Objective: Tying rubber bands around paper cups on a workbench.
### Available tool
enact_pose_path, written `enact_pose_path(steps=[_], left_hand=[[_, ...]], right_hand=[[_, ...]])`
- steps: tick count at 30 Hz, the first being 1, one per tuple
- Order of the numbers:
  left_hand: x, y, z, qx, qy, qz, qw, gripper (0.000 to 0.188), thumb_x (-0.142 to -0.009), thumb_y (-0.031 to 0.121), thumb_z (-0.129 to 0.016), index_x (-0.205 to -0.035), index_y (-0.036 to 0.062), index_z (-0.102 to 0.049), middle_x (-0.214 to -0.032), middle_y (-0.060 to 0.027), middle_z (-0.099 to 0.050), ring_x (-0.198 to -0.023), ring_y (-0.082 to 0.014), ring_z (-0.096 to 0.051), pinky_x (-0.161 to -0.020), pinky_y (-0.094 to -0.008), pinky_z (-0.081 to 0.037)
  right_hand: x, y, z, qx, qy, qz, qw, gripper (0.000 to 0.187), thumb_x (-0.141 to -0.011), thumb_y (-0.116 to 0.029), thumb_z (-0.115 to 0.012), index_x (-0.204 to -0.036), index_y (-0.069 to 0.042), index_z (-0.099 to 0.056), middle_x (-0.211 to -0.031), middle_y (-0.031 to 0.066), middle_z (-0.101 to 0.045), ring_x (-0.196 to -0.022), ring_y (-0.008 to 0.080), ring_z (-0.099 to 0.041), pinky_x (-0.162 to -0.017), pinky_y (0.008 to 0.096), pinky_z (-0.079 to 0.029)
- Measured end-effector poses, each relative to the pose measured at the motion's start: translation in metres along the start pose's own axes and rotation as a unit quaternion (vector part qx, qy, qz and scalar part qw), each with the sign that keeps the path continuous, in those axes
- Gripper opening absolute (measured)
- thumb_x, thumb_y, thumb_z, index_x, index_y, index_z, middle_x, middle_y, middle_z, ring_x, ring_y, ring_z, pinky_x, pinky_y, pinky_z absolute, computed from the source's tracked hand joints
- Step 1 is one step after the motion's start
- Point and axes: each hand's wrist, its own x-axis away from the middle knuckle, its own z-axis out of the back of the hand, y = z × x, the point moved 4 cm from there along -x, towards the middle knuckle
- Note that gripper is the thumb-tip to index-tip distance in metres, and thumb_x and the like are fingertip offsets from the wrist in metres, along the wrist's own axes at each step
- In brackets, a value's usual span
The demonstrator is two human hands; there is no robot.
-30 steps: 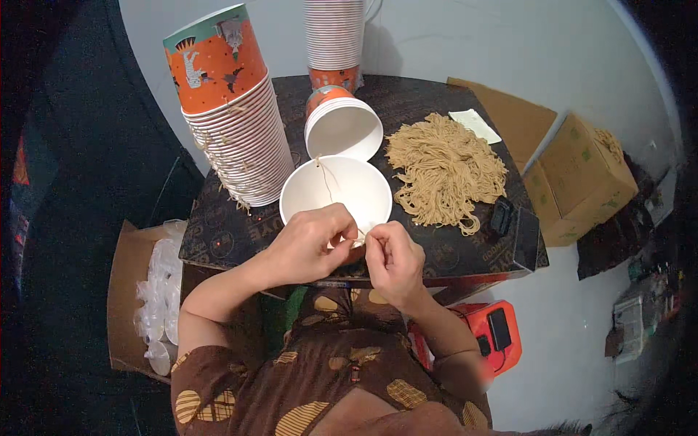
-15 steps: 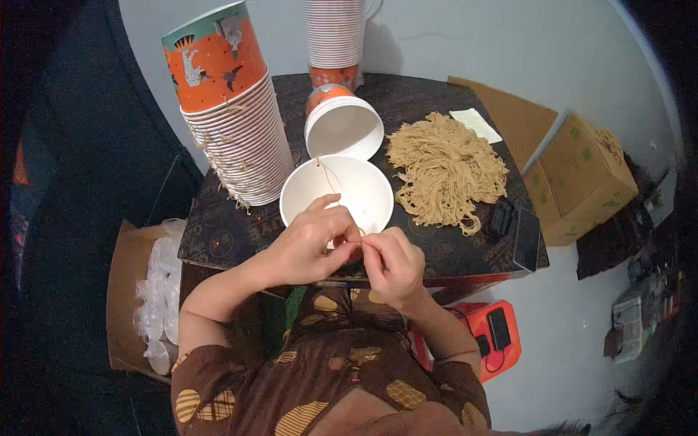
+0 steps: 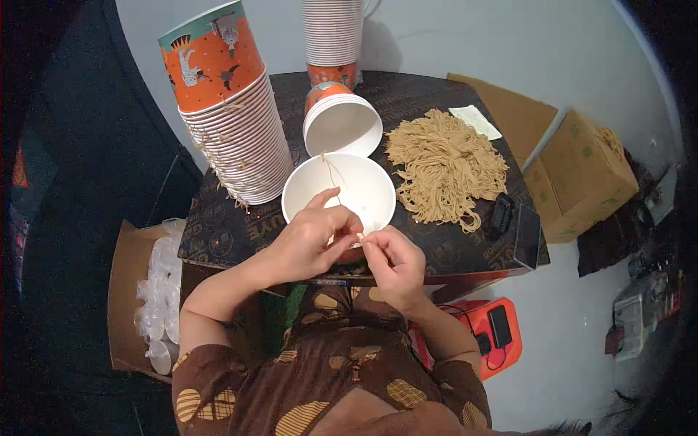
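A white-lined paper bucket [image 3: 367, 190] stands mouth up near the table's front edge. A tan string [image 3: 332, 174] is fastened at its far rim and runs down inside toward my hands. At the near rim, my left hand [image 3: 318, 236] pinches the string's end between thumb and fingers, its index finger raised. Close against it, my right hand [image 3: 396, 263] has thumb and forefinger pressed together on the same string. The fingertips almost meet, and a small loop of string shows between them. My hands cover the bucket's near side.
Left of the bucket leans a tall stack of orange buckets [image 3: 240, 138] with strings at their rims. Behind lie nested buckets [image 3: 342, 123] on their side, with another stack [image 3: 332, 36] beyond. A tan string heap [image 3: 447, 167] is at right. A carton [image 3: 127, 298] holds plastic-wrapped things.
Both hands stay at the near rim with small finger movements. A bit of string now shows more plainly between the fingertips. The bucket has shifted very slightly.
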Motion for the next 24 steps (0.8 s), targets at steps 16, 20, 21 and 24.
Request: enact_pose_path(steps=[16, 20, 21, 24], left_hand=[[0.002, 0.005, 0.000, -0.043, -0.008, -0.058, 0.997, 0.016, -0.079, -0.001, -0.066, -0.087, 0.0064, -0.054, -0.076, -0.0066, -0.055, -0.077, -0.0283, -0.061, -0.116, -0.0613, -0.021], [0.002, 0.000, 0.007, -0.044, -0.015, -0.032, 0.998, 0.015, -0.079, -0.004, -0.063, -0.084, 0.0060, -0.053, -0.076, -0.0068, -0.054, -0.077, -0.0293, -0.060, -0.116, -0.0610, -0.020], [0.002, -0.001, 0.008, -0.044, -0.015, -0.032, 0.998, 0.015, -0.079, -0.004, -0.063, -0.084, 0.0060, -0.053, -0.076, -0.0068, -0.054, -0.077, -0.0293, -0.060, -0.116, -0.0610, -0.020], [0.004, -0.003, 0.009, -0.044, -0.034, -0.025, 0.998, 0.015, -0.079, -0.004, -0.063, -0.085, 0.0061, -0.053, -0.076, -0.0066, -0.054, -0.078, -0.0286, -0.061, -0.116, -0.0613, -0.020]], right_hand=[[0.002, -0.005, 0.000, 0.005, 0.002, -0.023, 1.000, 0.003, -0.092, -0.002, -0.064, -0.093, 0.000, -0.062, -0.079, 0.0050, -0.058, -0.063, 0.0102, -0.053, -0.056, 0.0268, -0.043], [0.001, -0.004, 0.020, 0.141, 0.036, 0.052, 0.988, 0.003, -0.091, 0.001, -0.057, -0.090, -0.002, -0.055, -0.079, 0.0151, -0.053, -0.068, 0.0354, -0.057, -0.060, 0.0426, -0.045], [0.003, -0.002, 0.023, 0.141, 0.035, 0.052, 0.988, 0.003, -0.091, 0.001, -0.057, -0.090, -0.002, -0.055, -0.079, 0.0151, -0.053, -0.068, 0.0354, -0.057, -0.060, 0.0426, -0.045], [0.007, 0.000, 0.025, 0.167, 0.024, 0.069, 0.983, 0.003, -0.092, 0.001, -0.056, -0.090, -0.002, -0.055, -0.078, 0.0148, -0.052, -0.067, 0.0347, -0.057, -0.058, 0.0423, -0.045]])
